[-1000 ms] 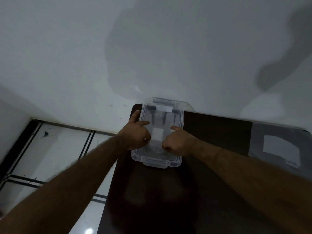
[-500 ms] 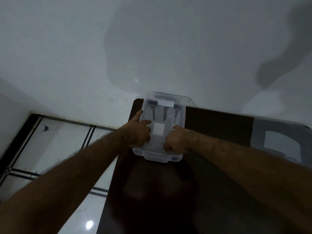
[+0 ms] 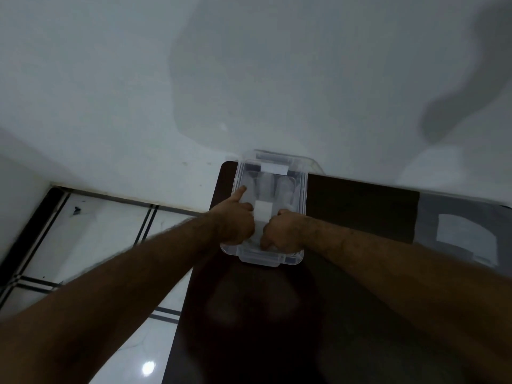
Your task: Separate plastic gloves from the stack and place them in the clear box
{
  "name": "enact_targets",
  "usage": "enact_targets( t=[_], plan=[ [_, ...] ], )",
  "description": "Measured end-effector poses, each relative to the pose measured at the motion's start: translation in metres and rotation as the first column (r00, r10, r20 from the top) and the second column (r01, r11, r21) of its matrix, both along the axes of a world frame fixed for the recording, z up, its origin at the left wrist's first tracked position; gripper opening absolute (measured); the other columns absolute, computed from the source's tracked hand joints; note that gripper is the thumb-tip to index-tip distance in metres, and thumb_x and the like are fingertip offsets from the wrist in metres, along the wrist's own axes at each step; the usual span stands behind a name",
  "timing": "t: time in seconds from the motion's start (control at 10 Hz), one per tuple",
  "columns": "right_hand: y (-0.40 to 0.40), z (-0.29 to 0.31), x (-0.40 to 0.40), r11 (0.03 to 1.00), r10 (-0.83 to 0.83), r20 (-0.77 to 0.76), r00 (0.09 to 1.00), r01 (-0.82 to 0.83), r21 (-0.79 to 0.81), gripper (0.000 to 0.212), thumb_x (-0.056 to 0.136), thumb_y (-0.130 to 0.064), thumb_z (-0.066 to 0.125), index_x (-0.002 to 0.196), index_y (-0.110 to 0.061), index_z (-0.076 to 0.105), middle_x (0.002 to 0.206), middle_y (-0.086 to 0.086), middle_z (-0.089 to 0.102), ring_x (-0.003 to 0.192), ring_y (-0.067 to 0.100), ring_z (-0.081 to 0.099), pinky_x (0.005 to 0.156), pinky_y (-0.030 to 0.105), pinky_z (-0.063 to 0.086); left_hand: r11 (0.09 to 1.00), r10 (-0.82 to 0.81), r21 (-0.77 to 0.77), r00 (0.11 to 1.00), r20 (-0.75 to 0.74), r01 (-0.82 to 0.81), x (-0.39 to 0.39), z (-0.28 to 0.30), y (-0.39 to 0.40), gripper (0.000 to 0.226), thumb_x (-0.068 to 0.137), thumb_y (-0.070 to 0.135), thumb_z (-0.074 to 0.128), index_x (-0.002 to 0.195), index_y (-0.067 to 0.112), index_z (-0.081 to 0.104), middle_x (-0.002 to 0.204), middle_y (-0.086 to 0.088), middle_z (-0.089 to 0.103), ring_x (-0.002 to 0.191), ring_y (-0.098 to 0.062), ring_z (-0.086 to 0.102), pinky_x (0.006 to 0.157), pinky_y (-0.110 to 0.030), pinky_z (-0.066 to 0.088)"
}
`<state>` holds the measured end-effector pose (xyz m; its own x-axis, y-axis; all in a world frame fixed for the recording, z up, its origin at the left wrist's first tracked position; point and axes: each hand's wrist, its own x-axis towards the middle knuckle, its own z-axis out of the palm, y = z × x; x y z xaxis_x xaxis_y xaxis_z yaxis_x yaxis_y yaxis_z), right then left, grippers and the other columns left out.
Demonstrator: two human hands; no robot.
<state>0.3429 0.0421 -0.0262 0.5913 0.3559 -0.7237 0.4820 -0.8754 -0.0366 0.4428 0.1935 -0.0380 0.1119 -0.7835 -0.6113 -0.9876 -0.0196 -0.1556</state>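
Head view: both hands press pale gloves inside clear box.

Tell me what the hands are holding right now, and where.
Both hands, left and right, are down in the near end of the clear box. Whether they grip a glove cannot be told.

1. The scene is dimly lit, and a grey-blue cast is seen throughout.
2. Large soft shadows are thrown on the wall.
3. A small bright glare spot is reflected in the floor.
4. Straight edges are bowed by wide-angle distortion.
5. The forearms at the lower frame corners are blurred, and detail on the dark table is lost.
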Motion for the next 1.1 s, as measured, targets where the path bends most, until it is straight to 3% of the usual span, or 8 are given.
enact_targets(
  t=[0.1, 0.2, 0.3, 0.4, 0.6, 0.7, 0.9, 1.1],
  plan=[
    [-0.005, 0.002, 0.003, 0.998, -0.038, 0.163, 0.986, 0.03, 0.054, 0.03, 0.105, -0.038, 0.056, 0.13, -0.028, 0.068, 0.122, 0.0, 0.071, 0.113, 0.025, 0.065, 0.107, 0.047, 0.044, 0.999, 0.011, -0.035, 1.0, 0.012, -0.011, 0.005, 0.006, -0.005, 0.029, 0.103, 0.033, 0.057, 0.127, 0.033, 0.073, 0.135, 0.004, 0.071, 0.149, -0.024, 0.045, 0.123, -0.073, -0.007],
    [-0.015, -0.004, 0.015, 0.995, -0.047, 0.31, 0.949, 0.072, -0.071, 0.033, 0.099, -0.035, 0.066, 0.131, -0.027, 0.067, 0.117, 0.003, 0.07, 0.111, 0.028, 0.065, 0.109, 0.052, 0.04, 0.994, 0.058, -0.095, 0.997, 0.045, -0.053, 0.013, 0.015, -0.015, 0.032, 0.102, 0.032, 0.059, 0.132, 0.031, 0.07, 0.139, 0.004, 0.07, 0.153, -0.024, 0.041, 0.123, -0.072, -0.007],
    [-0.021, -0.005, 0.026, 0.976, -0.158, 0.23, 0.96, 0.188, -0.111, 0.048, 0.094, -0.033, 0.072, 0.141, -0.032, 0.06, 0.134, 0.004, 0.065, 0.131, 0.031, 0.057, 0.121, 0.063, 0.024, 0.99, 0.132, -0.055, 0.987, 0.09, -0.127, 0.023, 0.016, -0.024, 0.03, 0.101, 0.036, 0.063, 0.13, 0.032, 0.071, 0.138, 0.004, 0.07, 0.153, -0.027, 0.041, 0.121, -0.074, -0.011],
    [-0.026, -0.006, 0.03, 0.979, -0.18, 0.213, 0.96, 0.196, -0.057, 0.05, 0.094, -0.03, 0.074, 0.142, -0.029, 0.059, 0.14, 0.005, 0.062, 0.136, 0.032, 0.054, 0.124, 0.063, 0.019, 0.989, 0.146, -0.019, 0.981, 0.126, -0.145, 0.028, 0.008, -0.025, 0.026, 0.099, 0.039, 0.067, 0.123, 0.033, 0.075, 0.127, 0.004, 0.074, 0.143, -0.026, 0.051, 0.118, -0.075, -0.017],
    [-0.027, -0.004, 0.028, 0.981, -0.182, 0.219, 0.959, 0.191, -0.023, 0.053, 0.096, -0.035, 0.07, 0.147, -0.03, 0.055, 0.148, 0.006, 0.056, 0.14, 0.033, 0.05, 0.125, 0.066, 0.02, 0.988, 0.156, -0.02, 0.977, 0.142, -0.155, 0.027, 0.0, -0.022, 0.03, 0.096, 0.042, 0.072, 0.123, 0.031, 0.075, 0.127, 0.003, 0.074, 0.141, -0.027, 0.053, 0.114, -0.071, -0.022],
    [-0.024, -0.002, 0.025, 0.976, -0.205, 0.241, 0.949, 0.218, -0.028, 0.054, 0.096, -0.032, 0.07, 0.148, -0.029, 0.054, 0.146, 0.007, 0.057, 0.139, 0.034, 0.051, 0.125, 0.064, 0.021, 0.988, 0.146, -0.065, 0.976, 0.162, -0.137, 0.023, 0.006, -0.024, 0.03, 0.099, 0.04, 0.069, 0.125, 0.026, 0.074, 0.13, 0.001, 0.073, 0.143, -0.028, 0.051, 0.121, -0.071, -0.013],
    [-0.016, -0.002, 0.012, 0.97, -0.21, 0.262, 0.942, 0.234, -0.065, 0.054, 0.099, -0.036, 0.064, 0.151, -0.032, 0.051, 0.147, 0.005, 0.058, 0.138, 0.032, 0.053, 0.124, 0.068, 0.016, 0.979, 0.203, -0.012, 0.972, 0.117, -0.203, 0.01, 0.011, -0.023, 0.03, 0.101, 0.043, 0.062, 0.124, 0.027, 0.072, 0.128, 0.0, 0.074, 0.142, -0.029, 0.053, 0.118, -0.074, -0.018],
    [-0.024, 0.028, -0.022, 0.95, -0.287, 0.442, 0.85, 0.313, 0.014, 0.051, 0.097, -0.032, 0.061, 0.147, -0.027, 0.054, 0.135, 0.004, 0.066, 0.13, 0.03, 0.057, 0.122, 0.064, 0.022, 0.937, 0.267, -0.262, 0.956, 0.118, -0.229, -0.029, 0.038, -0.007, 0.029, 0.1, 0.026, 0.054, 0.123, 0.023, 0.071, 0.12, 0.001, 0.075, 0.133, -0.026, 0.057, 0.124, -0.076, 0.002]
  ],
)
